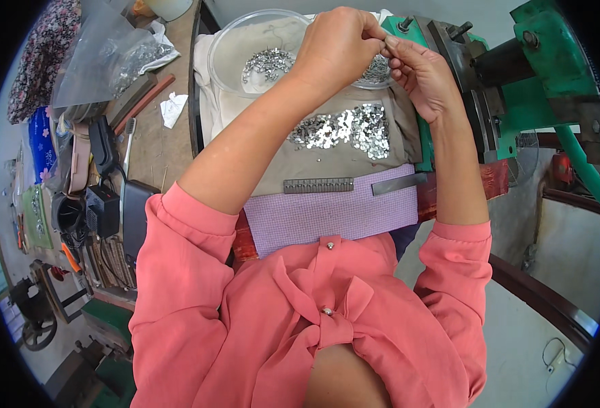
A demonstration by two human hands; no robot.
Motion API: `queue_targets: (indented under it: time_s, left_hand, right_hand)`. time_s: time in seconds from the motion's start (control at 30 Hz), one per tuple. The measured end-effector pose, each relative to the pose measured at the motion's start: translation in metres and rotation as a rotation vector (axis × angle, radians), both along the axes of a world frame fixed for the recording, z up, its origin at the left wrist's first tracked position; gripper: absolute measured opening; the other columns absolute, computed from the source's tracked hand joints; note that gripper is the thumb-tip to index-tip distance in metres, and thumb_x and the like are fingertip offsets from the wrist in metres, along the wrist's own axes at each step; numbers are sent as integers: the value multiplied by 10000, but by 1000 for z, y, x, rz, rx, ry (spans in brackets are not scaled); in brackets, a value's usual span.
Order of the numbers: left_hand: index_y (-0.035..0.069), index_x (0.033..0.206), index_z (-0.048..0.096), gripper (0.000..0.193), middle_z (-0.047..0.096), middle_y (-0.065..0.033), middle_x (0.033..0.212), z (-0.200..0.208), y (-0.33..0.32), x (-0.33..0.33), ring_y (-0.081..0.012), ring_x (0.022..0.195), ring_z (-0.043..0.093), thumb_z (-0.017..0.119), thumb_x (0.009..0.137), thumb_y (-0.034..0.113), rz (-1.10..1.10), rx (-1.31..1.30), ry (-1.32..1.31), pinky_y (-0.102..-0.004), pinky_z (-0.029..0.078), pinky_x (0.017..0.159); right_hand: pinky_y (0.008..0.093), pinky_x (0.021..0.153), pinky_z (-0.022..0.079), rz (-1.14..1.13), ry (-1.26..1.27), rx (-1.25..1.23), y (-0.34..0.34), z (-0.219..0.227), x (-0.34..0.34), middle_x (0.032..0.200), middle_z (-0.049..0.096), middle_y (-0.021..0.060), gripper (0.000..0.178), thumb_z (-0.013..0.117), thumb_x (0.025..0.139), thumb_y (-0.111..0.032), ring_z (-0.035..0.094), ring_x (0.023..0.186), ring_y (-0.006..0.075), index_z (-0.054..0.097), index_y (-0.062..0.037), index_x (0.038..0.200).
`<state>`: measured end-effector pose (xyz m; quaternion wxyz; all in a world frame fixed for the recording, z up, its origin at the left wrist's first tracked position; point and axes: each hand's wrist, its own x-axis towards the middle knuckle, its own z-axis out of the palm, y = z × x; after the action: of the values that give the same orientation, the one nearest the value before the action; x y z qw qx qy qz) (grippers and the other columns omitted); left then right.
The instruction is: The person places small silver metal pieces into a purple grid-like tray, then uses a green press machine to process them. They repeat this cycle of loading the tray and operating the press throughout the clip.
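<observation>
My left hand point(337, 47) and my right hand point(423, 73) meet fingertip to fingertip, both pinched closed, above the far side of the cloth. Whatever lies between the fingertips is too small to make out. Beneath my left wrist, a clear round plastic tub point(219, 66) contains small silvery metal parts point(270, 66). A second tub of metal pieces point(376, 71) is partly hidden behind my hands. Closer to me, a heap of shiny flat metal pieces point(370, 132) spreads over the beige cloth point(266, 160).
A green machine point(527, 112) rises at the right. A notched metal bar point(318, 185) and a flat metal strip point(398, 183) lie by the purple checked cloth point(327, 216). The left bench holds a toothbrush point(128, 146), crumpled white paper point(173, 109) and a plastic bag point(99, 58).
</observation>
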<state>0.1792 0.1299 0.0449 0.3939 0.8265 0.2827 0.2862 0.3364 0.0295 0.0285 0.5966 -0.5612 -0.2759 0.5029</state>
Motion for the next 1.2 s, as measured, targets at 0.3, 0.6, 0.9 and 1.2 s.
queue_targets:
  time_s: [0.3,0.6,0.9,1.2]
  left_hand:
    - [-12,948,732,150,756,-127,857,5,5,1,-189,795,727,724,844,95,-10,59,81,-312,554,747]
    - [-1,841,683,63,724,-101,755,-2,11,12,-203,677,682,684,823,60,-15,-228,-117,-326,537,654]
    - [-30,904,669,27,710,-67,834,-13,14,12,-104,750,639,644,895,-27,-148,-548,-361,-247,515,681]
    - [-27,915,675,50,711,-69,820,-14,19,5,-110,744,643,642,880,-41,-148,-412,-293,-255,519,679]
  right_hand:
    - [178,689,512,15,-62,-31,0,2,-8,906,719,0,226,640,1002,-216,604,752,33,711,-20,1091]
    - [213,628,507,-78,-219,-48,0,14,-27,925,721,18,309,647,1005,-292,598,738,54,718,-28,1150]
    - [197,596,484,-50,212,98,7,-2,-7,873,649,-40,269,796,894,-278,579,714,36,715,-55,1022]
    - [187,603,511,-88,-29,30,9,9,-19,873,682,-36,253,796,891,-263,596,723,31,730,-49,1009]
